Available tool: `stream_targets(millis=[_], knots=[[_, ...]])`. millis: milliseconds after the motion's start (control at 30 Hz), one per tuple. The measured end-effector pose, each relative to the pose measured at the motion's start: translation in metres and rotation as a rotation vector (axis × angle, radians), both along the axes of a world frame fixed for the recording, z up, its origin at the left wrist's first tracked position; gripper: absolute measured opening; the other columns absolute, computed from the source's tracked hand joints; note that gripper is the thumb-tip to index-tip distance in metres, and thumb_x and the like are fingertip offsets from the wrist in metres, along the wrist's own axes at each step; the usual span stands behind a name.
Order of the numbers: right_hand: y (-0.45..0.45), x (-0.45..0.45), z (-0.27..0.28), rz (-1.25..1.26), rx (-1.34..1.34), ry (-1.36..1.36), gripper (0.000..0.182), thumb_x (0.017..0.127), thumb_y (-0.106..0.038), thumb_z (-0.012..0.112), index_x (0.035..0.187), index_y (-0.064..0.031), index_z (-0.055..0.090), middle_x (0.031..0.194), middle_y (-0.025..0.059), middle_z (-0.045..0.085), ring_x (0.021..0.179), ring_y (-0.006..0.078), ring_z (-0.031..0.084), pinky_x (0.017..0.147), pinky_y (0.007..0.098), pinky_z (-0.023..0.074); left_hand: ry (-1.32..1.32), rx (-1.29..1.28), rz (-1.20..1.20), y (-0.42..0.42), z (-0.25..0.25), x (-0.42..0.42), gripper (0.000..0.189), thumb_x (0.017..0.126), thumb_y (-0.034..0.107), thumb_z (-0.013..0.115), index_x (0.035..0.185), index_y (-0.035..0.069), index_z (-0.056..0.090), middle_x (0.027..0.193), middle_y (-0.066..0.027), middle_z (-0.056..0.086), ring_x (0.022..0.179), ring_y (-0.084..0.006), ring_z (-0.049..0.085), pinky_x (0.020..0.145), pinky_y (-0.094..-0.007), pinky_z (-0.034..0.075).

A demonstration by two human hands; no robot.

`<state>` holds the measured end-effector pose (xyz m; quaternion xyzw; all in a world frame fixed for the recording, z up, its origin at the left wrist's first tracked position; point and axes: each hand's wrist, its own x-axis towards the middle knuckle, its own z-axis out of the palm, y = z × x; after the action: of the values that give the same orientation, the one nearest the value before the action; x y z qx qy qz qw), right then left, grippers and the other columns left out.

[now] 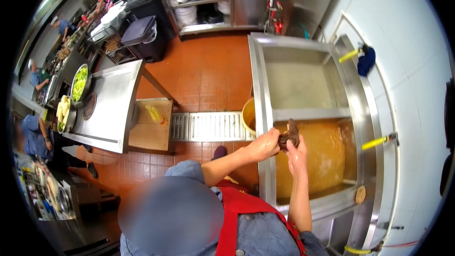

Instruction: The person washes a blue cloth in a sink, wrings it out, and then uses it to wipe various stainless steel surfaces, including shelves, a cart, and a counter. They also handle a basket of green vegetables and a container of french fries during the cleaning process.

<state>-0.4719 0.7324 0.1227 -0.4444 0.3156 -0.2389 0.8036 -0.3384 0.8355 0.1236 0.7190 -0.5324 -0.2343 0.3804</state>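
Observation:
A wet, dark brown, pliable item is held between my two hands; I cannot tell what it is. My left hand grips its left side, and my right hand holds its right side with the thumb on top. Both hands are wet and hide part of the item. Below them lies a stainless steel sink basin with murky orange-brown water. Under the surface, pale patches show indistinctly.
Beyond a steel divider, another basin holds cloudy pale water. Yellow-handled taps line the wall side. A yellow bucket stands by the sink. Left, a steel table bears a bowl of leafy greens. Several co-workers stand farther left.

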Motion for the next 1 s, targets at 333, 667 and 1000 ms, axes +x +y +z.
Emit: stream_targets(millis=[333, 667, 1000], knots=[[0.022, 0.213, 0.028, 0.228, 0.062, 0.072, 0.035, 0.088, -0.009, 0.068, 0.120, -0.0047, 0.053, 0.100, 0.0046, 0.063, 0.075, 0.0066, 0.059, 0.046, 0.0190, 0.0371, 1.135, -0.199, 0.335, 0.030, -0.018, 0.191, 0.027, 0.096, 0.017, 0.050, 0.113, -0.002, 0.058, 0.099, -0.0071, 0.063, 0.088, -0.0123, 0.060, 0.073, -0.0281, 0.051], [0.074, 0.439, 0.027, 0.369, -0.280, -0.054, 0.032, 0.087, -0.001, 0.069, 0.117, -0.0001, 0.056, 0.104, 0.0049, 0.064, 0.093, 0.0139, 0.060, 0.084, 0.0295, 0.0502, 0.859, -0.194, 0.316, 0.128, 0.015, 0.373, 0.029, 0.098, 0.027, 0.058, 0.101, -0.002, 0.064, 0.085, -0.0035, 0.066, 0.076, -0.0103, 0.059, 0.067, -0.0275, 0.048], [0.102, 0.655, 0.006, 0.841, -0.389, -0.123, 0.033, 0.082, 0.004, 0.063, 0.115, 0.0037, 0.056, 0.108, 0.0080, 0.064, 0.095, 0.0159, 0.062, 0.087, 0.0305, 0.0501, 0.685, -0.672, 1.559, 0.142, -0.049, 0.573, 0.025, 0.100, 0.024, 0.054, 0.088, 0.003, 0.060, 0.078, -0.0027, 0.058, 0.070, -0.0131, 0.053, 0.061, -0.0327, 0.047]])
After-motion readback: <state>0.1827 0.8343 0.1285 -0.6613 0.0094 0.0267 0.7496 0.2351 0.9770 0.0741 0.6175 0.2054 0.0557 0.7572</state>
